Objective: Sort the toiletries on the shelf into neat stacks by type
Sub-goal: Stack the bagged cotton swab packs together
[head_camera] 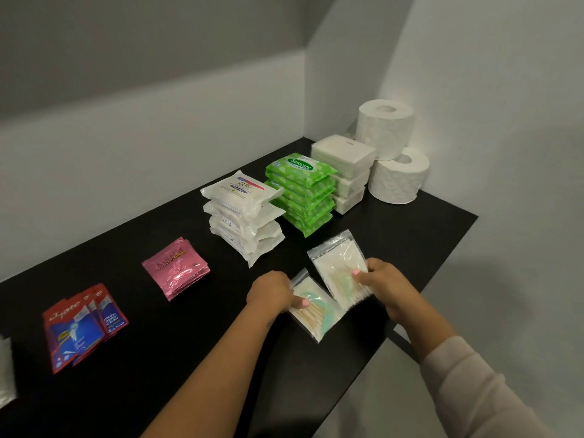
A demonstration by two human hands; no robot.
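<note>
Two clear zip bags of cotton swabs lie near the front right of the black shelf (426, 235). My left hand (271, 294) grips the nearer swab bag (316, 314) by its left edge, thumb on top. My right hand (384, 281) holds the farther swab bag (339, 267) at its right side, thumb pressed on it. The two bags overlap slightly. Behind them stand neat stacks: white wipe packs (243, 213), green Sanicare wipe packs (301, 192) and white tissue packs (344, 169).
Two toilet rolls (390, 153) sit stacked in the back right corner. A pile of pink sachets (175, 268) and fanned red-and-blue toothpaste sachets (79, 327) lie to the left. A white packet (6, 374) shows at the left edge. Grey walls bound the shelf behind and right.
</note>
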